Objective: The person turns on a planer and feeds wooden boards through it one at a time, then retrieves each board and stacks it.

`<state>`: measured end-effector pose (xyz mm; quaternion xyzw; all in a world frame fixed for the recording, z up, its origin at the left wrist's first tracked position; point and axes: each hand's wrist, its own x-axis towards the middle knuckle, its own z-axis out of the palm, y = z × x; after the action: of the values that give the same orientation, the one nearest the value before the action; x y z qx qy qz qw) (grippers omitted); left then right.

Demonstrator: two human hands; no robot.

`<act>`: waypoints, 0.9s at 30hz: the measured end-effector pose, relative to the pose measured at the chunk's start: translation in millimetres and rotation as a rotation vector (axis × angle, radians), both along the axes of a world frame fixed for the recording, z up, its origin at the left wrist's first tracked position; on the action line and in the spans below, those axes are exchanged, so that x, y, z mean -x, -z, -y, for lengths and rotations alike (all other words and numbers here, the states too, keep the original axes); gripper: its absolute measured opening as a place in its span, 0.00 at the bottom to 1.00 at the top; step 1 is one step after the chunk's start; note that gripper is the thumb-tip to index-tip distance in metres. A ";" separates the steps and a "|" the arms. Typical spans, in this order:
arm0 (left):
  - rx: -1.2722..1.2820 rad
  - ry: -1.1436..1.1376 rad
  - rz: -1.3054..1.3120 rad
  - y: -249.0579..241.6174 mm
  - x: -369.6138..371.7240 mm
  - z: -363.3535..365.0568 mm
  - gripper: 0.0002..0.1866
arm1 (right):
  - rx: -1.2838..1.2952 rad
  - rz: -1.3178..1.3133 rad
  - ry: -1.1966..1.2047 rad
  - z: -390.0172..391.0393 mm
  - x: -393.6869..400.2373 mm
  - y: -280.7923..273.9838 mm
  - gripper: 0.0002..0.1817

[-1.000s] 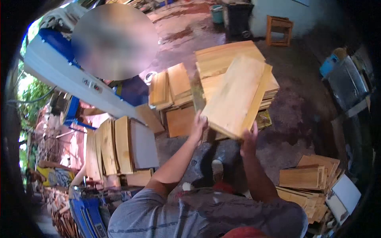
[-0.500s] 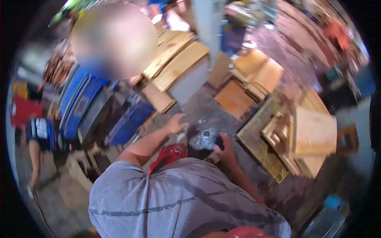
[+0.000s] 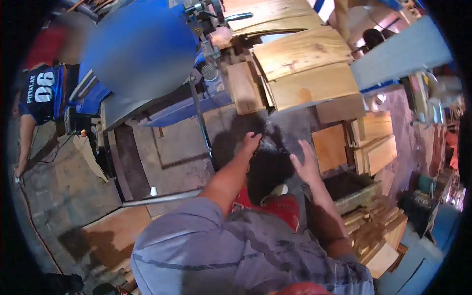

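Note:
My left hand (image 3: pixel 251 142) hangs over the floor in front of me, fingers loosely bent and apart, with nothing visible in it. To its right, my right hand (image 3: pixel 307 164) is open, thumb and fingers spread, and empty. Between and below both hands lies a dark patch on the floor (image 3: pixel 270 169), partly shadow, with greyish-white marks near its top. Red shorts (image 3: pixel 285 209) and part of a light shoe show beneath my arms. Neither hand touches anything that I can see.
Wooden panels (image 3: pixel 309 69) are stacked ahead, beside a blue machine (image 3: pixel 187 101) with a metal bar. An orange-brown board (image 3: pixel 329 147) and a dark bin (image 3: pixel 351 189) stand at right, with wood pieces (image 3: pixel 376 226) nearby. Another person (image 3: pixel 44 93) is at far left.
My view has turned to the right, so the panels and blue machine sit differently. My right hand, bent beside a dark blurred shape before, is now spread; my left stays raised.

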<state>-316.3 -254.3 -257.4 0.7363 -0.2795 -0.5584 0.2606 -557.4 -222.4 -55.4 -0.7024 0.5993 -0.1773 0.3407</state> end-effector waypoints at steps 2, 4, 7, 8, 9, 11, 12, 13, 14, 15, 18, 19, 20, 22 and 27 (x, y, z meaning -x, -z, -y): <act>-0.035 -0.130 0.066 39.8 -3.0 17.8 0.32 | 0.039 0.023 0.004 63.0 -10.4 28.8 0.36; -0.093 -0.310 -0.117 122.0 -10.7 50.9 0.32 | 0.194 -0.015 -0.039 141.7 -8.0 60.8 0.35; -0.209 -0.455 -0.091 176.4 -25.5 75.0 0.33 | 0.419 -0.050 0.072 237.6 -0.2 126.5 0.29; -0.236 -0.535 -0.123 191.5 -30.1 84.9 0.33 | 0.537 -0.030 0.099 260.5 2.2 147.9 0.25; -0.246 -0.546 -0.107 241.0 -43.7 90.7 0.33 | 0.577 0.020 0.051 262.3 2.3 162.0 0.21; -0.039 -0.459 0.178 358.1 -77.0 70.4 0.25 | 0.580 0.079 0.010 213.4 2.6 206.5 0.18; 0.042 -0.492 0.111 393.3 -89.3 70.4 0.26 | 0.359 0.331 -0.155 178.6 1.5 234.1 0.15; 0.129 -0.529 0.048 421.7 -102.7 73.8 0.27 | 0.134 0.587 -0.316 146.6 0.0 262.7 0.13; 0.111 -0.425 0.097 444.7 -119.3 84.1 0.28 | 0.001 0.495 -0.486 114.7 -5.8 305.0 0.16; 0.095 -0.321 0.144 449.0 -132.7 96.8 0.30 | -0.210 0.440 -0.341 98.2 -28.0 341.8 0.20; 0.090 -0.313 0.221 443.3 -136.4 125.6 0.32 | -0.292 0.146 -0.177 102.4 -78.6 467.5 0.30; -0.025 -0.283 0.223 466.1 -145.6 137.1 0.32 | -0.180 0.132 -0.098 119.7 -96.3 521.2 0.33; -0.142 -0.254 0.224 482.8 -152.7 143.2 0.32 | -0.070 0.117 -0.018 142.4 -116.0 562.3 0.35; -0.112 -0.245 0.199 467.9 -148.9 156.7 0.33 | -0.221 0.254 0.211 205.9 -146.1 555.8 0.34; -0.073 -0.270 -0.222 503.6 -152.5 160.2 0.40 | -0.199 0.249 0.377 276.1 -173.3 601.6 0.33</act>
<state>-163.7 -414.5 -761.1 0.7099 -0.1269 -0.6060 0.3358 -384.1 -498.6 -656.9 -0.5139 0.6878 -0.2631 0.4401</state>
